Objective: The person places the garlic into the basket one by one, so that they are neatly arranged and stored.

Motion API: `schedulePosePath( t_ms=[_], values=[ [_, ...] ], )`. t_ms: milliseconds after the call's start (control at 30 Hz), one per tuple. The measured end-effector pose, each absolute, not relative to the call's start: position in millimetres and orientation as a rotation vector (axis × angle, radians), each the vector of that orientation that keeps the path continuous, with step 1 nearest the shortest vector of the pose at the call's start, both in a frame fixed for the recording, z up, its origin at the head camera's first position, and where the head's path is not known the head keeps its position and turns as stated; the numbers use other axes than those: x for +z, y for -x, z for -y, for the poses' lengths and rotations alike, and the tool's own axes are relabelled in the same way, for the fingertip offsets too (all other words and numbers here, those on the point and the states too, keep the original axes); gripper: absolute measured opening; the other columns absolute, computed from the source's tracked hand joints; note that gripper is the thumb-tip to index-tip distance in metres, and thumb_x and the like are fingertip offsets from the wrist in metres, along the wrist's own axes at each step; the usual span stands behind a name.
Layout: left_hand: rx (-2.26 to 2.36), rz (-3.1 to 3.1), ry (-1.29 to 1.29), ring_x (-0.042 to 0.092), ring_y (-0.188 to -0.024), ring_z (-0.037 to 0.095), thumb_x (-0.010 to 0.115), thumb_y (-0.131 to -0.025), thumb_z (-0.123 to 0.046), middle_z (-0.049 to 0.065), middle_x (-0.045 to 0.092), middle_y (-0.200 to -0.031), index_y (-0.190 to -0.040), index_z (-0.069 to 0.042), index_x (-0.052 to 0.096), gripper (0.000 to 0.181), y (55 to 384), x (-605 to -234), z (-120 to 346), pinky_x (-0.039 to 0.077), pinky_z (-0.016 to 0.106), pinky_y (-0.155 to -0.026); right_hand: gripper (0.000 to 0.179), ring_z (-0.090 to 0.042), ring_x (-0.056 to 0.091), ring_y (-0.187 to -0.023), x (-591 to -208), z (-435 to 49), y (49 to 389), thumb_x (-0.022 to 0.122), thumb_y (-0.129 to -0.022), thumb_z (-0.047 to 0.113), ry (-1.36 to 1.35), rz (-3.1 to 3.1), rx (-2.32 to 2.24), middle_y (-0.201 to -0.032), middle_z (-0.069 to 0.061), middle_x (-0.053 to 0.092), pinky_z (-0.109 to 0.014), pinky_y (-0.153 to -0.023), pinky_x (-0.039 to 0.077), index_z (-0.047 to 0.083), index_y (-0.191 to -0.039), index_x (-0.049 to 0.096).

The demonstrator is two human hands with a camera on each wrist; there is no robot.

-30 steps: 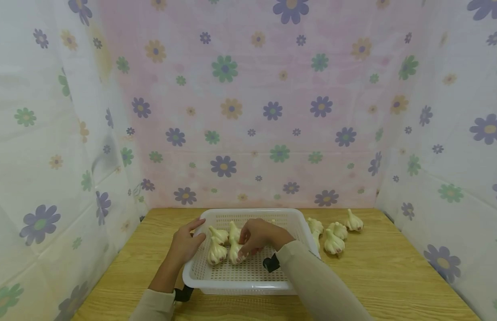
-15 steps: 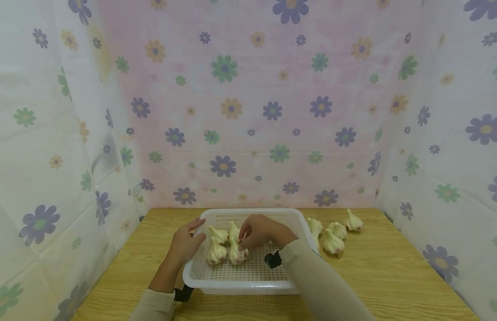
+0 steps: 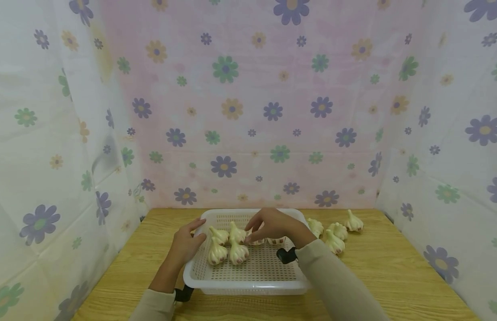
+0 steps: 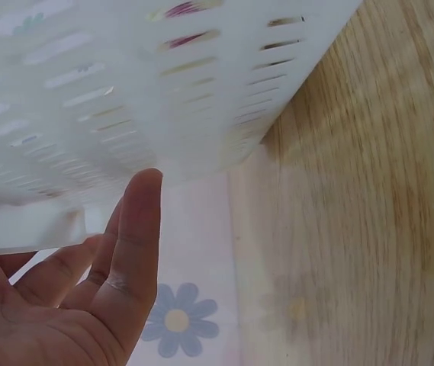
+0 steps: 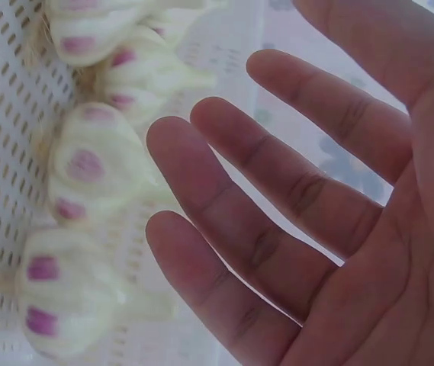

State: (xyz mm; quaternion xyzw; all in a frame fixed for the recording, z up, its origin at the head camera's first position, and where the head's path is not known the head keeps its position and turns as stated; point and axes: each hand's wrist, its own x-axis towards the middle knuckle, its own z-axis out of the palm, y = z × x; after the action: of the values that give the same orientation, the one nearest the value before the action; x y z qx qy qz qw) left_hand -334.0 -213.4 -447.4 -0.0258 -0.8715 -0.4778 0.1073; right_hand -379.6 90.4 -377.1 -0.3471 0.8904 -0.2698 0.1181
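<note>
A white plastic basket (image 3: pixel 248 285) with slotted walls stands on the table, holding several garlic bulbs (image 3: pixel 238 254) in its left and back part. At its left rim is my left hand (image 3: pixel 185 245), thumb and forefinger at the rim; the left wrist view has the other fingers (image 4: pixel 136 229) below the rim by the outer wall. My right hand (image 3: pixel 270 225) hovers over the basket's back half, partly covering two bulbs (image 3: pixel 275 241). In the right wrist view its fingers (image 5: pixel 255 244) are spread and hold nothing, with purple-marked garlic bulbs (image 5: pixel 98 164) just past their tips.
Several more garlic bulbs (image 3: pixel 354 221) lie on the wooden table (image 3: pixel 377 267) right of the basket. A flowered cloth (image 3: pixel 256 111) hangs behind and along both sides. Dark camera mounts (image 3: pixel 286 255) stick out at the wrists.
My right hand has lifted away from the garlic bulbs in the middle of the basket and shifted right, uncovering more of them. The left hand and the basket stay put.
</note>
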Motion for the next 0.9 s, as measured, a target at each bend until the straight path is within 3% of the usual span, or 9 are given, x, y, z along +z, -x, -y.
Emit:
schedulePosePath(
  t_ms=[300,467,600,900],
  values=[
    [-1.378,2.581,0.066,0.073,-0.105,0.032,0.064,-0.092,-0.014,0.005,0.045,-0.162,-0.145,-0.009,0.062,0.053,333.8,-445.5,214.3,0.064,0.036,-0.073,0.031,-0.019,0.071,-0.106,-370.3,-130.8,373.4,0.073,-0.095,0.043,1.086,-2.628,-0.934,-0.123,-0.005,0.075,-0.042,-0.089,0.060,0.026,-0.121,0.077],
    [-1.385,2.578,0.062,0.073,-0.103,0.032,0.064,-0.091,-0.013,0.006,0.045,-0.162,-0.144,-0.008,0.062,0.053,333.0,-444.8,214.5,0.064,0.036,-0.073,0.034,-0.021,0.072,-0.100,-367.8,-154.0,368.0,0.073,-0.094,0.043,1.030,-2.629,-1.050,-0.126,-0.011,0.072,-0.039,-0.083,0.061,0.027,-0.124,0.075],
    [-1.381,2.571,0.068,0.073,-0.103,0.032,0.065,-0.091,-0.013,0.006,0.045,-0.162,-0.144,-0.008,0.062,0.053,334.0,-446.1,215.1,0.064,0.036,-0.073,0.037,-0.020,0.072,-0.098,-371.9,-175.8,366.8,0.074,-0.094,0.043,0.979,-2.680,-1.124,-0.127,-0.010,0.072,-0.036,-0.079,0.061,0.027,-0.127,0.073],
    [-1.405,2.580,0.067,0.074,-0.102,0.030,0.064,-0.092,-0.014,0.005,0.045,-0.163,-0.147,-0.011,0.060,0.055,337.3,-450.5,215.5,0.063,0.034,-0.067,0.045,-0.029,0.070,-0.114,-391.5,-229.2,356.9,0.076,-0.092,0.043,0.820,-2.921,-1.342,-0.136,-0.006,0.068,-0.045,-0.087,0.061,0.024,-0.133,0.070]
  ],
)
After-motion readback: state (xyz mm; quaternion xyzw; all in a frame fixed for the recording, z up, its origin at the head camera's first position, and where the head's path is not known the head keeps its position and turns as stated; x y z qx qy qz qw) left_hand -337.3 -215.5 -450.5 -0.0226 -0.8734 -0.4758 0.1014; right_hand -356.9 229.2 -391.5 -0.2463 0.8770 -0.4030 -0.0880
